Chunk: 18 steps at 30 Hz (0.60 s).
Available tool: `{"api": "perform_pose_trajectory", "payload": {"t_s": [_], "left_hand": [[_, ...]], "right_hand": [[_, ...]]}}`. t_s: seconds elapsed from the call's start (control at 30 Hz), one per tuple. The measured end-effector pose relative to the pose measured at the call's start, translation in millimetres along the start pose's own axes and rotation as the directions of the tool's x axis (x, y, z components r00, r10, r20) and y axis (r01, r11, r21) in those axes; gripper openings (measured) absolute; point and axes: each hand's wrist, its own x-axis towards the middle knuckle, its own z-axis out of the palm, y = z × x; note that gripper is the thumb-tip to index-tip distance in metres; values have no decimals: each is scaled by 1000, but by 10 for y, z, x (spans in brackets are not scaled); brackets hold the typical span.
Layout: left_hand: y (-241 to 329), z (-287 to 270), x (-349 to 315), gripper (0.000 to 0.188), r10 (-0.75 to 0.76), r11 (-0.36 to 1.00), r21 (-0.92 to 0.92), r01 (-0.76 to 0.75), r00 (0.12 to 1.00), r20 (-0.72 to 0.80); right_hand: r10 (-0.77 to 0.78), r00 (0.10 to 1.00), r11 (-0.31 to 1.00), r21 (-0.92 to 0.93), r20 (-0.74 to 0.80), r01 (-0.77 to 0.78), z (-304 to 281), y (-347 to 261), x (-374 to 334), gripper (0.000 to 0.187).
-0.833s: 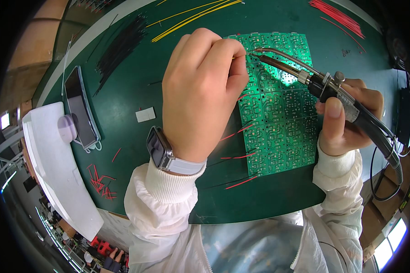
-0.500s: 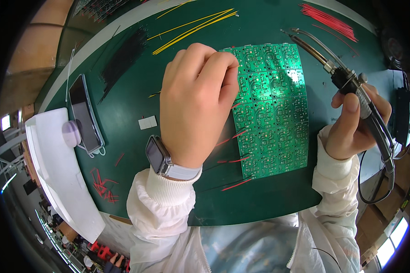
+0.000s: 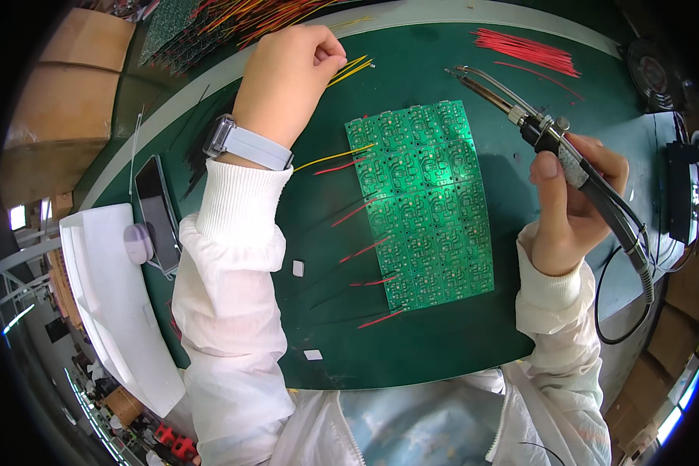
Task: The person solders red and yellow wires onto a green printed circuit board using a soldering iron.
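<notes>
The green circuit board panel point(image 3: 435, 225) lies flat on the table in front of me. Along its left edge, several short red wires point(image 3: 363, 252) stick out, with dark wires beside them. One yellow wire point(image 3: 330, 158) reaches left from the upper part of that edge. Beyond the panel's far left corner is my left hand point(image 3: 291, 81), its fingertips pinched at a few loose yellow wires point(image 3: 352, 71); whether one is between them is hidden. My right hand point(image 3: 579, 206) grips a soldering iron point(image 3: 547, 136) with a thin curved tube alongside, its tip above the table, apart from the panel.
A bundle of red wires point(image 3: 524, 52) lies at the far right, near a round black fan point(image 3: 651, 74). On the left are a phone point(image 3: 157, 210) and a curved white tray point(image 3: 116, 303). The iron's black cable point(image 3: 607, 326) loops by my right forearm. Wired boards point(image 3: 175, 39) are stacked far left.
My left hand has gone from the panel's upper left edge out to the loose yellow wires. A yellow wire now shows at that edge. The iron stays in my right hand; the view has shifted.
</notes>
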Motion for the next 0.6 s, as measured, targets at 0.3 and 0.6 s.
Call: {"api": "perform_pose_trajectory", "payload": {"t_s": [0.3,0.6], "left_hand": [[-10,-69,17,8,179,910,363,-199,980,89],[491,-214,-752,9,-207,945,-296,139,955,-211]], "right_hand": [[-2,999,997,75,36,-1,12,-61,8,32],[38,993,994,98,113,-49,-54,-156,-145,34]]}}
